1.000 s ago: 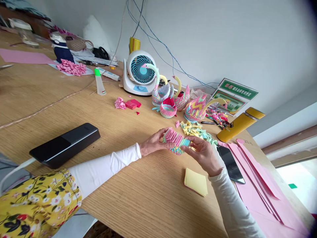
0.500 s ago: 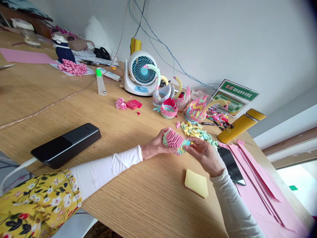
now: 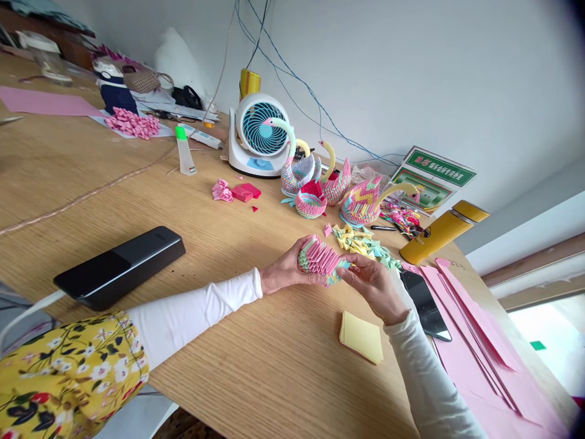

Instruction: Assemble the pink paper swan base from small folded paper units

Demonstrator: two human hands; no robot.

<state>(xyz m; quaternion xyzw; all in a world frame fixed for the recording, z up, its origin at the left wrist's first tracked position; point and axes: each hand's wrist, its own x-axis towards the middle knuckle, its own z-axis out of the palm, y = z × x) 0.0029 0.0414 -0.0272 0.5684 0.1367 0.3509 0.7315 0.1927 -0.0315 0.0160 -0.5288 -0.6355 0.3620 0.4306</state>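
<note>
A round body of folded paper pieces (image 3: 321, 258), pink with green, yellow and blue rows, is held up over the wooden table. My left hand (image 3: 292, 266) wraps its left side, thumb underneath in front. On its right edge, the fingers of my right hand (image 3: 372, 283) are pinched against the paper; whether a single loose piece is between them is hidden. Just behind lie yellow and green folded paper pieces (image 3: 359, 239). A stack of yellow paper squares (image 3: 361, 337) rests in front of my right hand.
Several finished paper swans (image 3: 361, 202) stand behind, beside a white fan (image 3: 262, 131). To the right are a yellow bottle (image 3: 441, 231), a phone (image 3: 425, 305) and pink paper sheets (image 3: 475, 341). A black device (image 3: 121, 265) with a white cable lies left; a glue bottle (image 3: 184, 152) stands farther back.
Both hands keep hold of the paper body in nearly the same place. My right hand has shifted very slightly left along its edge. The whole view has drifted a little.
</note>
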